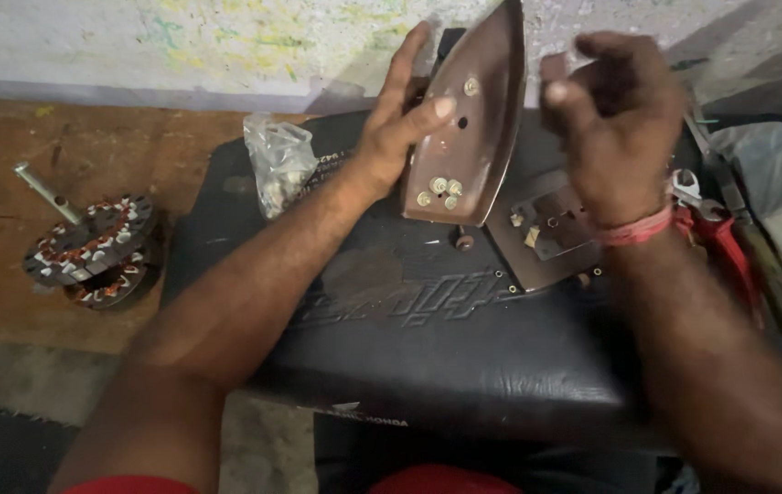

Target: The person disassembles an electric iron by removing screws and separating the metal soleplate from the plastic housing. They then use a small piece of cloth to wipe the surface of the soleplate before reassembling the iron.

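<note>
Black padded seat (pixel 446 348) lies nearest, carrying a flat metal plate (pixel 551 233). Left hand (pixel 396 128) grips the iron soleplate (pixel 469 128), held upright above the seat. Right hand (pixel 615 119) hovers beside it, fingers curled, holding nothing visible.

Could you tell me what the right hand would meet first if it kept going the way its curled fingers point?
Probably the iron soleplate held upright by the left hand; the right hand curls leftward toward it, though depth is unclear.
</note>
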